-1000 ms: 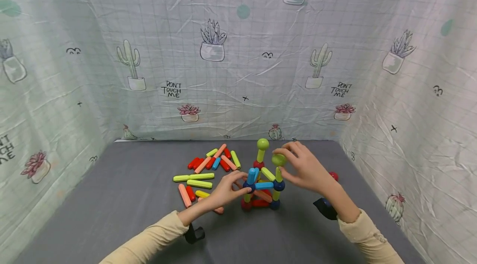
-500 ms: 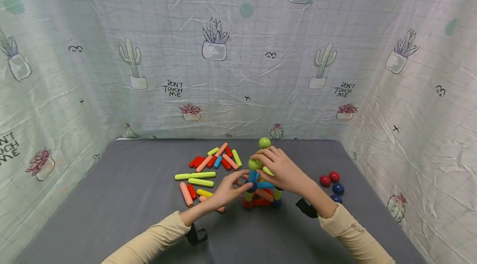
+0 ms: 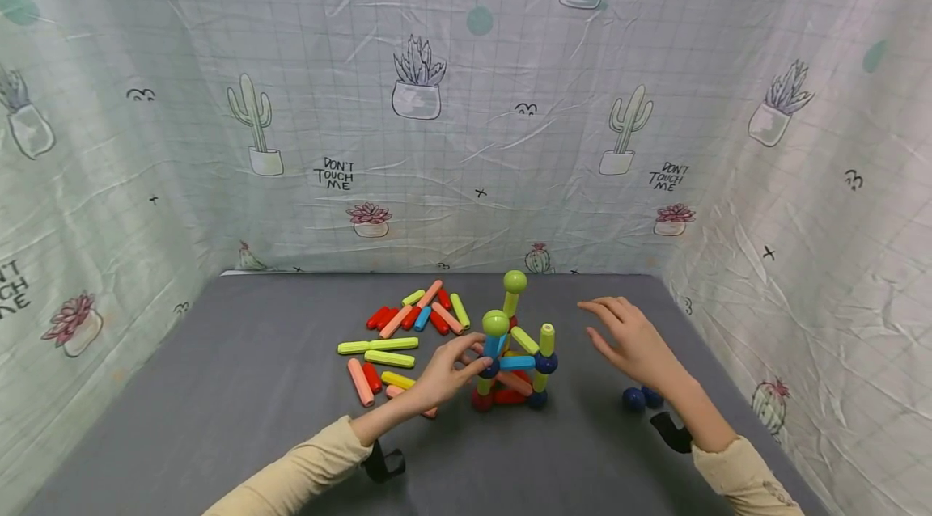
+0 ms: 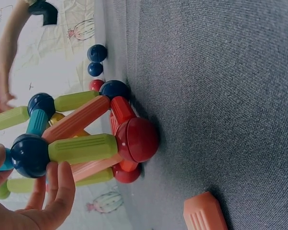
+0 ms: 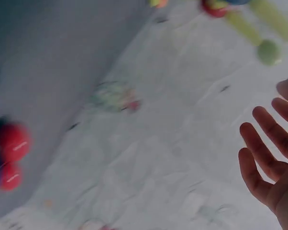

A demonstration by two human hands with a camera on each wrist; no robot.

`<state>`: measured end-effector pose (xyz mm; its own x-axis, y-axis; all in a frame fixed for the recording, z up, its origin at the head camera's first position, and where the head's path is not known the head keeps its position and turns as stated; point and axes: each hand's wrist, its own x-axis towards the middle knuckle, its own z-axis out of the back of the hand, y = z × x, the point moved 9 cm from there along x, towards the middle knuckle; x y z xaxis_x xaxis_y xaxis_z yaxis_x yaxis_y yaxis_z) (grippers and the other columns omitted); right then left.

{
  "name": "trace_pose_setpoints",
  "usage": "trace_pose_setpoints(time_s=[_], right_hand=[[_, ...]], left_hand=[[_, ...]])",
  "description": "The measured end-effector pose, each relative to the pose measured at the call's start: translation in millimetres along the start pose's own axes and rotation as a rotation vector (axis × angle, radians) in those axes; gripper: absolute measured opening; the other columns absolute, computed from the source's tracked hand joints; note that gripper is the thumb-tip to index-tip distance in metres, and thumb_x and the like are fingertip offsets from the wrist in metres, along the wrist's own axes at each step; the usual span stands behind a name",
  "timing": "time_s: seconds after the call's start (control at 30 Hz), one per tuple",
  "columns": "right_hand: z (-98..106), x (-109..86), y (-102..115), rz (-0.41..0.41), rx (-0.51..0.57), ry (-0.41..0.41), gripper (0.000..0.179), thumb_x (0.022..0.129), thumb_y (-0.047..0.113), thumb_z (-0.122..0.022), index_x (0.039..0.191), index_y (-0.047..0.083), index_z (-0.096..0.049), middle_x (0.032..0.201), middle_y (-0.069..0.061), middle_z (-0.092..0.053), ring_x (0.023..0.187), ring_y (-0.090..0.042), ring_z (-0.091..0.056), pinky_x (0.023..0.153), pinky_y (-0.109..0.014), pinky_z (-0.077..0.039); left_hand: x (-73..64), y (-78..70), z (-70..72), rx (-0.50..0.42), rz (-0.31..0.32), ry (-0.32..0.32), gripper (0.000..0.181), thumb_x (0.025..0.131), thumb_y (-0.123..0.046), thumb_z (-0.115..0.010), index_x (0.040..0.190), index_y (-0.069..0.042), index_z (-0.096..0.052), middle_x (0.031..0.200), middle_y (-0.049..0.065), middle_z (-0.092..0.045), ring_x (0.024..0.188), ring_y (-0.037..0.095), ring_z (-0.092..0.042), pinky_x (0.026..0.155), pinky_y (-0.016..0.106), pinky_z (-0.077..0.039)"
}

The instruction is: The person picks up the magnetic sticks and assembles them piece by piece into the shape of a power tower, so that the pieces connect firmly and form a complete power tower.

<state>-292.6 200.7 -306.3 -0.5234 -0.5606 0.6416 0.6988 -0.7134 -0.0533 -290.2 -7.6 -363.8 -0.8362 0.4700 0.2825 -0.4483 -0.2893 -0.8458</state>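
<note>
The left hand (image 3: 446, 370) grasps, with thumb and fingers, the dark blue ball (image 4: 30, 155) at the near left upper corner of the stick-and-ball structure (image 3: 516, 364), which stands on the grey cloth surface (image 3: 240, 387). Above this ball, a light blue stick (image 3: 492, 347) carries a lime-green ball (image 3: 496, 323). The right hand (image 3: 635, 344) is released, with fingers loosely extended, and it is apart from the structure, on its right side. Loose sticks (image 3: 390, 358) lie to the left, and dark blue balls (image 3: 634, 399) lie to the right.

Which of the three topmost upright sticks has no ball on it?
In the head view, the upper right green stick; the upright blue stick and rear green stick each carry a green ball.
</note>
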Motion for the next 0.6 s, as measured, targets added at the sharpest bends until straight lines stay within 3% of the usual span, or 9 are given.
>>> trace_pose_setpoints(time_s=[0.13,0.27,0.37,0.43,0.53,0.6], right_hand=[[-7,-31.6,-21,-0.030,-0.092,0.072,0.060,0.091,0.048,-0.017,0.107,0.007,-0.059,0.090,-0.005,-0.059,0.079,-0.019,-0.052,0.061,-0.032,-0.041],[-13,-60.5,-30,-0.034,-0.152,0.148,0.058,0.091,0.046,-0.019,0.104,0.006,-0.059,0.086,-0.005,-0.058,0.074,-0.018,-0.049,0.055,-0.027,-0.034],[-14,-78.0,-33,-0.042,-0.179,0.186,0.034,0.088,0.039,-0.049,0.097,0.009,-0.060,0.086,-0.003,-0.058,0.070,-0.016,-0.045,0.053,-0.024,-0.029],[-14,-87.9,-35,-0.056,-0.193,0.199,0.026,0.076,0.029,-0.069,0.094,0.012,-0.061,0.085,-0.001,-0.056,0.068,-0.013,-0.041,0.053,-0.022,-0.027],[-15,-99.3,-36,-0.078,-0.207,0.211,0.038,0.059,0.019,-0.080,0.093,0.016,-0.061,0.086,0.001,-0.055,0.068,-0.011,-0.038,0.053,-0.021,-0.023],[-17,-105.3,-37,-0.081,-0.214,0.216,0.041,0.058,0.023,-0.080,0.094,0.018,-0.062,0.087,0.003,-0.055,0.069,-0.011,-0.039,0.053,-0.020,-0.023]], left_hand=[[-0.4,-1.2,1.0,-0.002,-0.006,-0.001,0.037,0.088,-0.006,-0.053,0.122,0.006,-0.046,0.106,0.026,-0.055,0.080,0.036,-0.061,0.059,0.033,-0.053],[-0.1,-2.0,1.9,0.006,-0.010,-0.003,0.037,0.087,-0.006,-0.053,0.122,0.006,-0.047,0.106,0.027,-0.055,0.079,0.036,-0.062,0.057,0.022,-0.051],[0.0,-1.5,1.0,0.005,-0.008,0.004,0.037,0.088,-0.006,-0.053,0.122,0.006,-0.046,0.107,0.027,-0.055,0.079,0.036,-0.062,0.058,0.022,-0.051],[0.0,-1.2,0.0,-0.001,-0.005,0.010,0.038,0.088,-0.007,-0.053,0.123,0.006,-0.046,0.107,0.028,-0.054,0.080,0.037,-0.061,0.059,0.030,-0.053],[0.0,-0.8,-1.2,-0.004,0.000,0.015,0.038,0.088,-0.007,-0.053,0.123,0.006,-0.045,0.107,0.028,-0.054,0.080,0.038,-0.061,0.061,0.039,-0.052],[0.3,-0.9,-1.6,-0.005,0.002,0.016,0.038,0.088,-0.007,-0.053,0.123,0.007,-0.045,0.108,0.028,-0.054,0.080,0.038,-0.061,0.061,0.040,-0.052]])
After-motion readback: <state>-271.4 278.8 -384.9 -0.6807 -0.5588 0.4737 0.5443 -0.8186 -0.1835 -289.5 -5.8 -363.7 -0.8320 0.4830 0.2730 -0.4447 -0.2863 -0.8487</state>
